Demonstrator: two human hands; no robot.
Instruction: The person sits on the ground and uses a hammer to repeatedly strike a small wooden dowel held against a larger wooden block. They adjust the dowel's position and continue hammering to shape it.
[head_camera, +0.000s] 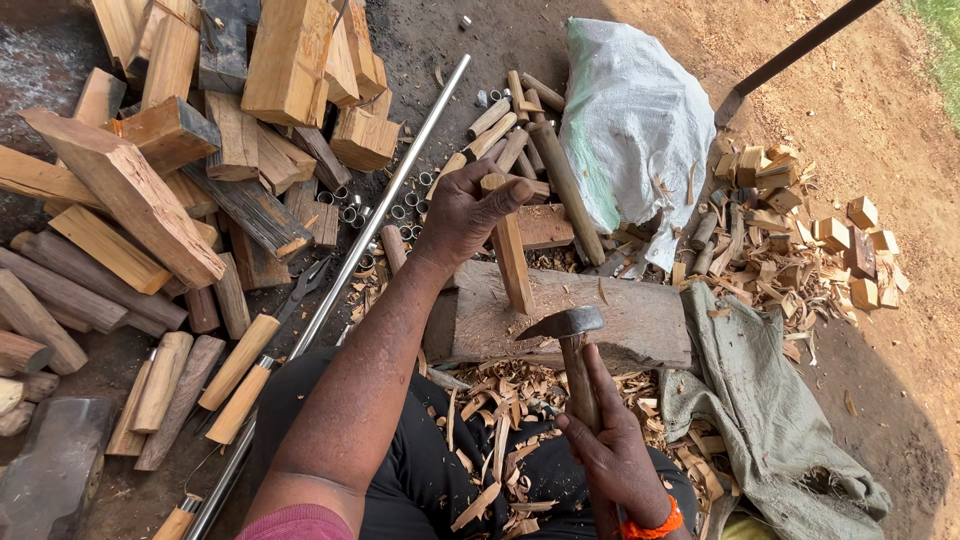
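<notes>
One squared wooden stick (511, 255) stood upright on chopping block (560, 320), left hand (465, 210) clamped round its top. Right hand (612, 450) gripped adze-headed tool (572, 345), blade low beside stick. Shavings (490, 410) lay heaped; shaping seemingly midway, rounded sticks (510, 135) piled beyond.

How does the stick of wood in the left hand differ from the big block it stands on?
The stick is thin, pale reddish and stands nearly upright, gripped at its top by the left hand. The block is broad, grey, weathered and lies flat, with no hand on it. Both are rough-cut wood.
</notes>
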